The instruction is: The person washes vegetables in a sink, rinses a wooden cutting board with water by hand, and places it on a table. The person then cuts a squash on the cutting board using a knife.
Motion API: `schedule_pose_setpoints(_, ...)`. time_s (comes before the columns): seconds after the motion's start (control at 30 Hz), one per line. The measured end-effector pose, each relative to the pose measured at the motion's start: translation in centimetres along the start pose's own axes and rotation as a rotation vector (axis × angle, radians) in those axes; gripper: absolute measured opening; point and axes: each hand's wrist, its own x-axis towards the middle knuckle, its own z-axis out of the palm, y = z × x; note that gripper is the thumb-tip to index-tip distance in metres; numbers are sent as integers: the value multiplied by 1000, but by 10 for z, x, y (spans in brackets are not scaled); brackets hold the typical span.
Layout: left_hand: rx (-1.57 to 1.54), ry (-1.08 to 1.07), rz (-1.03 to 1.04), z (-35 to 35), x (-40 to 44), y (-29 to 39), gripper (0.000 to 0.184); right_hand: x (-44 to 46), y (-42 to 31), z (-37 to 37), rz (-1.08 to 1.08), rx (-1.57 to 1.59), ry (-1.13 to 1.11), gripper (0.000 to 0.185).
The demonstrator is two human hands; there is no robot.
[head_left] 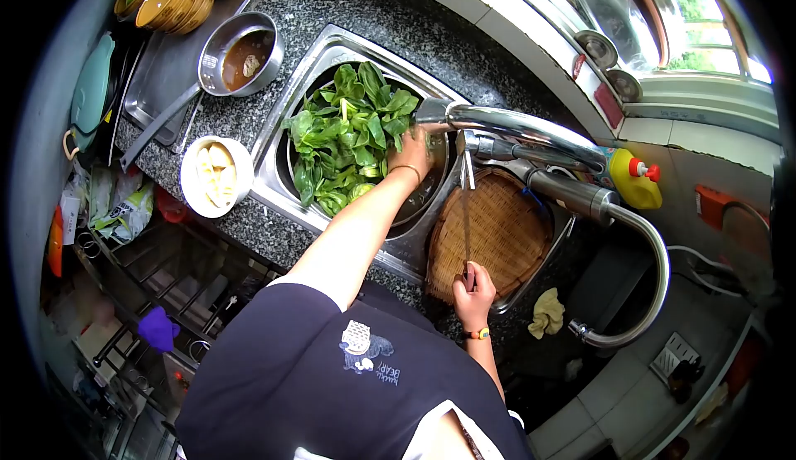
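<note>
Leafy greens fill much of a round metal basin set in the steel sink. My left hand reaches to the right edge of the greens, beneath the faucet head; leaves and the faucet hide its fingers, so its grip is unclear. My right hand is closed around the dark handle of a knife. The narrow blade points away from me, above a round woven bamboo tray that lies over the right-hand basin.
On the left counter stand a white bowl with pale pieces, a saucepan with brown liquid and stacked brown bowls. A curved steel pipe arches at right, near a yellow cloth and yellow bottle.
</note>
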Motion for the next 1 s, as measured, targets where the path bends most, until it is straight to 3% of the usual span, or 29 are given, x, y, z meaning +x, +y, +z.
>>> schedule_pose_setpoints(0.03,-168,43,-2,18,13,-12,48,0,0,0,6,-2,-5,30)
schedule_pose_setpoints(0.1,-379,-43,-150,16,24,-16,65,1,-1,-1,8,-3,-7,31)
schedule_pose_setpoints(0.23,-1167,28,-200,21,26,-20,58,-5,5,-1,-82,-41,11,34)
schedule_pose_setpoints(0.3,-1672,-584,-463,-17,16,-18,49,-9,6,-2,-140,-63,30,35)
schedule_pose_setpoints(0.37,-1859,-555,-533,-39,-2,-7,43,-11,-5,-6,14,83,-53,37)
schedule_pose_setpoints(0.47,-1983,-753,-603,-61,-26,-9,39,-8,-28,-10,-61,43,-54,40)
schedule_pose_setpoints(0.6,-1996,-973,-261,-76,-54,-19,45,-15,-38,-8,-221,80,25,33)
schedule_pose_setpoints(0.7,-2049,-977,-279,-79,-72,-22,47,-13,-48,-6,-235,78,98,11)
schedule_pose_setpoints(0.77,-2044,-984,-259,-75,-76,-33,50,-12,-43,-4,-79,186,28,8)
schedule_pose_setpoints(0.83,-2041,-990,-235,-71,-77,-42,54,-12,-46,-3,-59,174,32,6)
schedule_pose_setpoints(0.93,-1988,-712,-380,-106,-96,-26,56,-11,-72,-8,-266,13,170,9)
schedule_pose_setpoints(0.97,-1981,-713,-385,-104,-96,-33,56,-5,-75,-9,-449,-21,203,16)
schedule_pose_setpoints(1.0,-2008,-754,-268,-101,-94,-41,57,-4,-81,-13,-463,-54,157,17)
